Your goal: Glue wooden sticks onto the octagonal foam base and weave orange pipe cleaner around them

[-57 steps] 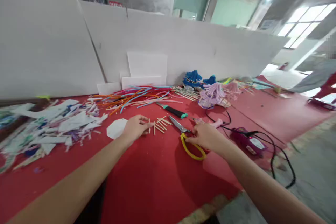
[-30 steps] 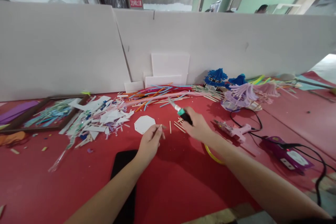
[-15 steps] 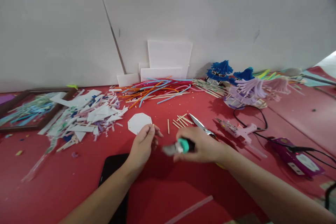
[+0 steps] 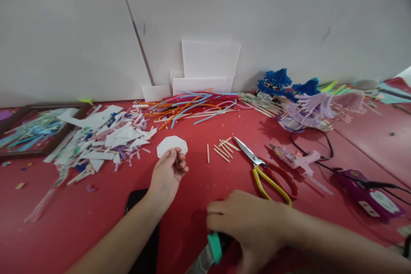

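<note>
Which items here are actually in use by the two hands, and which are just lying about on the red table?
In use:
- craft knife, held in the right hand
- white octagon, just beyond the left hand

Lying about:
- scissors
- glue gun
- short sticks
- colored straws
- paper scraps
- black phone

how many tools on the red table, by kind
scissors: 1
glue gun: 1
utility knife, in the right hand: 1
total: 3
</note>
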### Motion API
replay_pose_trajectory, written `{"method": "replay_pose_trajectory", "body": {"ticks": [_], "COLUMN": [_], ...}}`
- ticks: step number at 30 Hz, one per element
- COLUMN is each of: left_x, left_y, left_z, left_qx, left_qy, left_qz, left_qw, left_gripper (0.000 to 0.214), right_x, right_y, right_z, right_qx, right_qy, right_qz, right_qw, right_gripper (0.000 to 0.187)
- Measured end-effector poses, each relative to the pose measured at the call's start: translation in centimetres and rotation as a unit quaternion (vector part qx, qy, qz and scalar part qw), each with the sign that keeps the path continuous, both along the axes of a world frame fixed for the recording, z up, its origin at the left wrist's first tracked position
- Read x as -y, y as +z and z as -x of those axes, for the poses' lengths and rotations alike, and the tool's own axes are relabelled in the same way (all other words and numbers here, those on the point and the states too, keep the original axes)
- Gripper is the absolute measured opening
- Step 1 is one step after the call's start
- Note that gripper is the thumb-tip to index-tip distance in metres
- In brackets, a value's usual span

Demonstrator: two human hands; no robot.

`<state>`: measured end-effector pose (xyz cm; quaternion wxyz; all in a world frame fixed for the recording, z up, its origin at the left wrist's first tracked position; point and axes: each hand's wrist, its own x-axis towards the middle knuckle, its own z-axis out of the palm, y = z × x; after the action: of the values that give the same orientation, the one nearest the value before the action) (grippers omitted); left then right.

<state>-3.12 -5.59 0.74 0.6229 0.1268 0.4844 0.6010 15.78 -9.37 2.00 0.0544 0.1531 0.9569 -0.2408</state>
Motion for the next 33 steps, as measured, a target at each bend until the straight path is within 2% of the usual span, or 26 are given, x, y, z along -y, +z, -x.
{"method": "replay_pose_trajectory", "body": {"ticks": [4, 7, 12, 14, 17, 19, 21, 24, 27, 33], "left_x": [0.1, 0.2, 0.1, 0.1, 0.0, 0.1, 0.2, 0.4, 0.6, 0.7], "left_y": [0.0, -0.1, -0.2, -0.2, -0.2, -0.3, -0.3, -0.4, -0.4, -0.3], "left_z": [0.0, 0.1, 0.3, 0.3, 0.3, 0.2, 0.1, 0.0, -0.1, -0.2], "left_qx": [0.010, 0.014, 0.014, 0.010, 0.002, -0.004, -0.014, -0.034, -0.053, -0.072], "left_qy": [0.003, 0.006, 0.005, 0.005, 0.001, -0.009, -0.021, -0.039, -0.051, -0.063], "left_qz": [0.001, 0.002, -0.004, -0.009, -0.015, -0.020, -0.026, -0.038, -0.049, -0.053], "left_qw": [1.000, 1.000, 1.000, 1.000, 1.000, 1.000, 0.999, 0.998, 0.996, 0.994], "left_gripper": [0.008, 0.008, 0.005, 0.004, 0.007, 0.010, 0.013, 0.019, 0.025, 0.028], "right_x": [0.4, 0.4, -0.9, -2.4, -6.2, -9.4, -12.4, -14.6, -13.2, -4.2], "right_y": [0.2, 0.6, 2.5, 3.9, 5.9, 6.4, 6.1, 5.1, 4.0, 0.9], "right_z": [0.4, 0.7, -0.1, -1.2, -2.7, -3.0, -2.9, -2.5, -3.5, -7.2], "right_qx": [0.018, 0.036, 0.058, 0.028, -0.009, -0.035, -0.048, -0.049, -0.024, 0.087], "right_qy": [0.024, 0.033, 0.017, -0.039, -0.178, -0.264, -0.351, -0.416, -0.437, -0.474], "right_qz": [-0.031, -0.019, -0.029, -0.028, -0.075, -0.147, -0.227, -0.262, -0.256, -0.211], "right_qw": [0.999, 0.999, 0.998, 0.998, 0.981, 0.953, 0.907, 0.869, 0.862, 0.850], "right_gripper": [0.036, 0.025, 0.023, 0.019, 0.008, 0.008, 0.010, 0.023, 0.025, 0.024]}}
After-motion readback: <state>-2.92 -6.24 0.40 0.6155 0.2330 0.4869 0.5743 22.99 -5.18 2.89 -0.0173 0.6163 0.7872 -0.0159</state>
